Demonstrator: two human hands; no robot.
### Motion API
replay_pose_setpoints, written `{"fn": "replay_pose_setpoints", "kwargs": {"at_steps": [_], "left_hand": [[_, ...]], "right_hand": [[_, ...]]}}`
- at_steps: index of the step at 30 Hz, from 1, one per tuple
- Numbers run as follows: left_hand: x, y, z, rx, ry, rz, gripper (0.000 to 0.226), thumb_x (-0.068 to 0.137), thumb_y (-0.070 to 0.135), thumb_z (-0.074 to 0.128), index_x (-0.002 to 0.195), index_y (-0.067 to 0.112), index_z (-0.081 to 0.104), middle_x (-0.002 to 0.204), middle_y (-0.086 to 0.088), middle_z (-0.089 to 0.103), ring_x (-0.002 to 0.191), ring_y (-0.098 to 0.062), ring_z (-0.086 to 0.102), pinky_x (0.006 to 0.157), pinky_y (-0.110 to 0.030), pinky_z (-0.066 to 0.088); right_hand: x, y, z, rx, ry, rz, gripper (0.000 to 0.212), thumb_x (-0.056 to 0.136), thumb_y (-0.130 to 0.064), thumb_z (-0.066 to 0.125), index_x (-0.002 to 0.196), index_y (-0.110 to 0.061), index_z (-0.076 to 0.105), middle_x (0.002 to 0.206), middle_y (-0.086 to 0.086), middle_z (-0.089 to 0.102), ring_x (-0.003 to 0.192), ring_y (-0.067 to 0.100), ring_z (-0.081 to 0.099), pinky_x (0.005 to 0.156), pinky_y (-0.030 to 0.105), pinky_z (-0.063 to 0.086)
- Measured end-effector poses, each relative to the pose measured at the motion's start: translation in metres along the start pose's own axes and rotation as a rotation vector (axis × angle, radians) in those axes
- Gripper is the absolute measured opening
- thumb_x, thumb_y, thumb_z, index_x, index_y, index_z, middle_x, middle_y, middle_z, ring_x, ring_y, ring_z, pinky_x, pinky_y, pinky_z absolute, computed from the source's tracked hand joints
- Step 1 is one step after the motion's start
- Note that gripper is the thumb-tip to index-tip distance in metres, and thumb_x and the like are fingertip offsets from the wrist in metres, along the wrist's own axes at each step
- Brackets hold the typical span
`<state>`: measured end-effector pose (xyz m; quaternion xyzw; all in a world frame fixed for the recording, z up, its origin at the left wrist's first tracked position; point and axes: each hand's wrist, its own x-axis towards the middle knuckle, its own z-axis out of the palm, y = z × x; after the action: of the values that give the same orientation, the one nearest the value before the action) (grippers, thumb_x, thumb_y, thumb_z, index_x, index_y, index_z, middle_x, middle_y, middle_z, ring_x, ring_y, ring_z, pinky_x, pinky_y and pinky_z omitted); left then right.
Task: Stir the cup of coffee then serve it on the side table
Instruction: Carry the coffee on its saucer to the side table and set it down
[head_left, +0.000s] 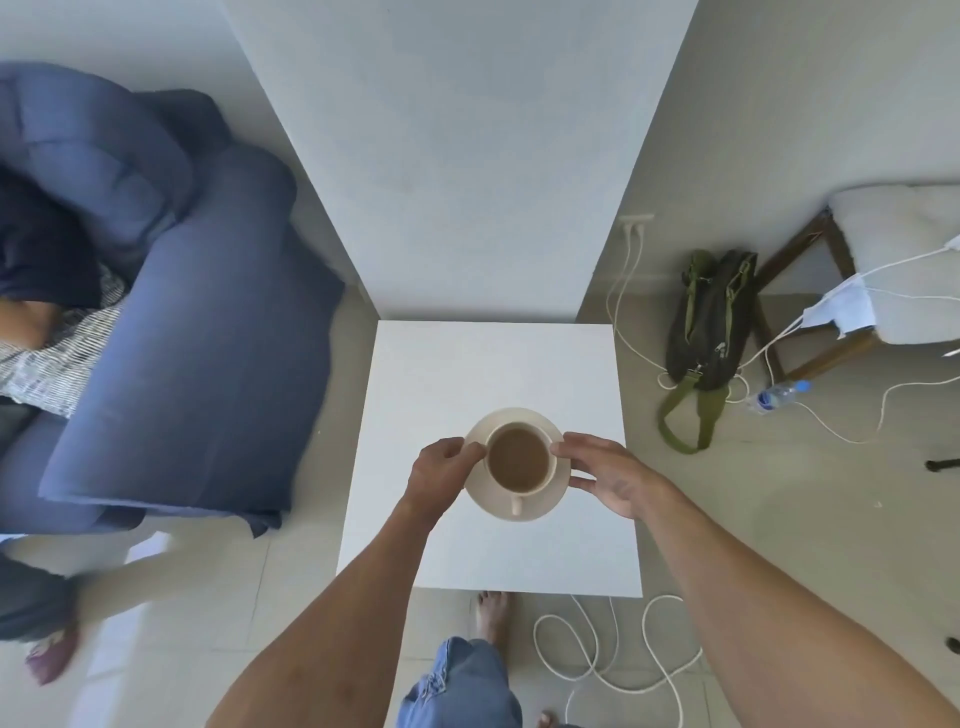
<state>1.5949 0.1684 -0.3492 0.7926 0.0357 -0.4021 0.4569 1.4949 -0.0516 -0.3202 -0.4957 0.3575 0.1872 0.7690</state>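
Note:
A cream cup (545, 480) full of milky brown coffee stands on a cream saucer (519, 506), its handle pointing toward me. Cup and saucer are over the middle of the white square side table (467, 374). My left hand (441, 470) grips the saucer's left rim. My right hand (605, 475) holds the right rim, thumb near the cup's lip and fingers under the edge. Whether the saucer rests on the table or hovers just above it, I cannot tell. No spoon is in view.
A blue sofa (197, 374) with a seated person stands left of the table. White wall panel (467, 156) behind. On the floor right: a green bag (709, 325), a water bottle (776, 396), white cables (597, 654), a wooden chair (883, 270). My foot (491, 616) is at the table's near edge.

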Motion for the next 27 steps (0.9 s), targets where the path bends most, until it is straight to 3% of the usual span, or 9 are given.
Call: {"fn": "replay_pose_setpoints", "kwargs": {"at_steps": [6, 11, 15, 23, 27], "left_hand": [[0.036, -0.002, 0.0, -0.023, -0.02, -0.027, 0.06, 0.069, 0.055, 0.062, 0.092, 0.0, 0.062, 0.079, 0.001, 0.055, 0.077, -0.016, 0.052, 0.074, -0.036, 0.043], [0.064, -0.013, 0.003, -0.079, -0.051, -0.055, 0.056, 0.065, 0.054, 0.064, 0.094, 0.006, 0.068, 0.084, -0.003, 0.061, 0.082, -0.017, 0.056, 0.078, -0.037, 0.047], [0.083, -0.026, 0.006, -0.114, -0.054, -0.07, 0.049, 0.063, 0.054, 0.064, 0.091, 0.015, 0.073, 0.101, -0.011, 0.07, 0.089, -0.018, 0.062, 0.095, -0.048, 0.052], [0.127, -0.044, 0.009, -0.138, -0.058, -0.085, 0.046, 0.06, 0.055, 0.063, 0.09, 0.022, 0.075, 0.103, -0.003, 0.072, 0.105, -0.024, 0.065, 0.101, -0.052, 0.05], [0.144, -0.05, 0.012, -0.156, -0.065, -0.09, 0.047, 0.059, 0.056, 0.063, 0.092, 0.025, 0.075, 0.105, 0.0, 0.072, 0.106, -0.022, 0.065, 0.101, -0.05, 0.049]], "right_hand": [[0.035, -0.001, -0.005, 0.031, 0.016, 0.044, 0.011, 0.086, -0.011, 0.07, 0.089, -0.015, 0.061, 0.093, 0.001, 0.064, 0.096, 0.018, 0.057, 0.106, 0.04, 0.043], [0.066, 0.008, -0.008, 0.102, 0.074, 0.095, 0.037, 0.084, -0.01, 0.073, 0.117, -0.012, 0.058, 0.109, 0.001, 0.065, 0.112, 0.018, 0.057, 0.109, 0.04, 0.041], [0.089, 0.015, -0.011, 0.081, 0.042, 0.109, 0.015, 0.087, -0.011, 0.068, 0.099, -0.014, 0.059, 0.099, -0.001, 0.064, 0.105, 0.015, 0.056, 0.109, 0.037, 0.04], [0.134, 0.032, -0.015, 0.084, 0.04, 0.121, 0.018, 0.088, -0.013, 0.068, 0.098, -0.013, 0.054, 0.094, 0.0, 0.059, 0.099, 0.016, 0.054, 0.112, 0.039, 0.038], [0.153, 0.04, -0.017, 0.14, 0.107, 0.107, 0.033, 0.086, -0.011, 0.07, 0.114, 0.0, 0.056, 0.096, 0.002, 0.055, 0.094, 0.014, 0.055, 0.115, 0.044, 0.035]]}}
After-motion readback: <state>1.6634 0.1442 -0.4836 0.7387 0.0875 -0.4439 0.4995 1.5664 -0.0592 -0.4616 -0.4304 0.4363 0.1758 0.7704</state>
